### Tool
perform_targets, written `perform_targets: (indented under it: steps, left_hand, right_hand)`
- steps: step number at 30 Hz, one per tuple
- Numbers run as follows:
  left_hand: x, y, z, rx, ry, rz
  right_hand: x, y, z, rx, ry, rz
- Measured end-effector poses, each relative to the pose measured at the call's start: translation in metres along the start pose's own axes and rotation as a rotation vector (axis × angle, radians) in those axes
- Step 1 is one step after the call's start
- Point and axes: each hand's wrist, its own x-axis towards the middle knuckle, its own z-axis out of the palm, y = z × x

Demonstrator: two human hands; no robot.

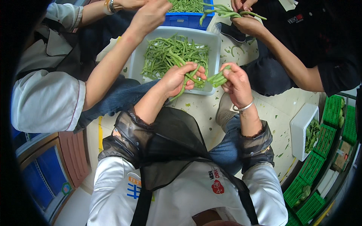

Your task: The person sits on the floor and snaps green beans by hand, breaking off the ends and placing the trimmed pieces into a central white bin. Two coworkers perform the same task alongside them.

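Observation:
My left hand (181,76) holds a few long green beans (190,75) between thumb and fingers, over the near side of a white plastic tub (217,48). A bunch of short bean pieces (218,79) is gripped in my right hand (237,82), just right of the left hand near the tub's front right corner. The pieces look slightly blurred. Below both hands, a loose heap of green beans (161,53) covers much of the tub's floor. A metal bangle (243,106) circles my right wrist.
A co-worker's arm (113,67) reaches in from the left. At upper right, another co-worker's hand (249,25) holds long beans. Behind the tub stands a blue crate (183,21) of beans. Right lie a white foam box (301,127) of leafy greens and green crates (323,141). Scraps litter the tiled floor (263,166).

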Motion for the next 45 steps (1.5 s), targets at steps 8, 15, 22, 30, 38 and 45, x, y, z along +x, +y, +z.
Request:
perform_targets:
  steps: [8,15,22,30,38,45]
  left_hand:
    - [-0.003,-0.006,0.006,0.363,0.057,0.014]
    - [-0.003,-0.012,0.008,0.748,0.128,0.063]
    - [-0.009,-0.005,0.007,0.615,-0.037,-0.059]
    - [-0.012,0.001,0.011,0.319,-0.133,-0.053]
    - [-0.014,0.012,-0.001,0.361,-0.061,0.007]
    - [-0.012,0.002,0.003,0.379,-0.123,-0.043]
  right_hand:
    - [0.019,0.029,0.006,-0.022,0.004,0.25]
    - [0.022,0.048,0.012,-0.015,-0.053,0.307]
    - [0.024,0.06,0.016,-0.07,-0.089,0.183]
    - [0.028,0.054,0.014,-0.101,-0.018,0.046]
    - [0.031,0.023,-0.012,0.007,0.134,-0.019]
    - [0.031,0.019,-0.014,0.05,0.129,-0.017]
